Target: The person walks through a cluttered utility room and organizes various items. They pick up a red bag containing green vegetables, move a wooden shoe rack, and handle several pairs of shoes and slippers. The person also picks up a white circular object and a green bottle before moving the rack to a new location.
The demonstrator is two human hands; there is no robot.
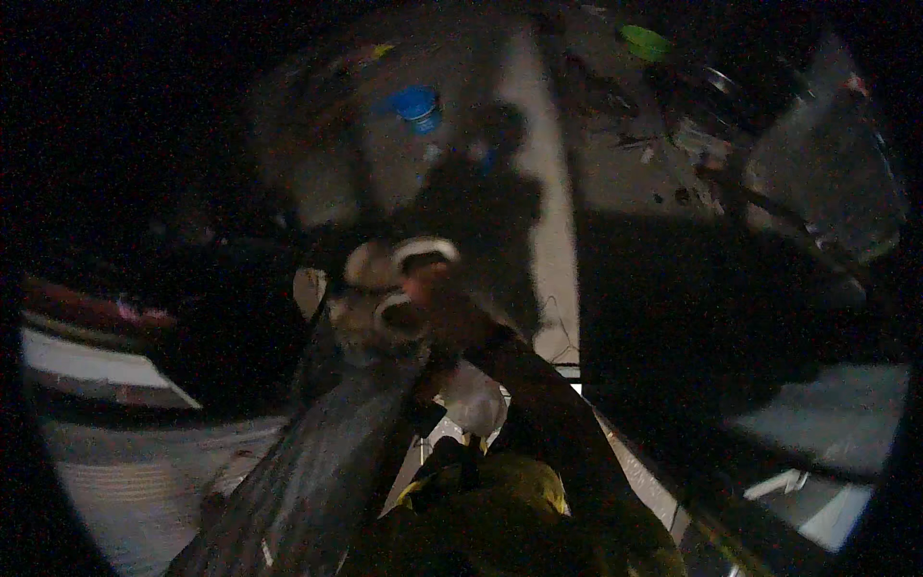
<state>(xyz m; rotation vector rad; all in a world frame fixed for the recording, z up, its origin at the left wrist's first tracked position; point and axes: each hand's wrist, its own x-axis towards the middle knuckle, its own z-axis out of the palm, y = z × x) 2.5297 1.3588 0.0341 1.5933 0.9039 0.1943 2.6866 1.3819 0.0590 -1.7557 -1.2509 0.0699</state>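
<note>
Darkness and blur hide much of the detail. Before me are two rounded tan things (pixel 366 267) with pale ring-like rims, perhaps footwear. My right hand (pixel 436 285), a reddish blur at the end of a dark sleeve, lies against or between them. Its finger positions are unclear. A grey-sleeved left arm (pixel 324 440) reaches up from below to the near side of the same things. My left hand cannot be made out there. Below the hands, a rounded pale thing (pixel 472 404) shows between my forearms.
A blue cup-like container (pixel 418 108) stands beyond my hands. Farther right lies a green bowl-like thing (pixel 644 43) among dim clutter. A large greyish translucent thing (pixel 822 166) is at the far right. A pale strip (pixel 555 252) runs right of my hands, with a thin cord.
</note>
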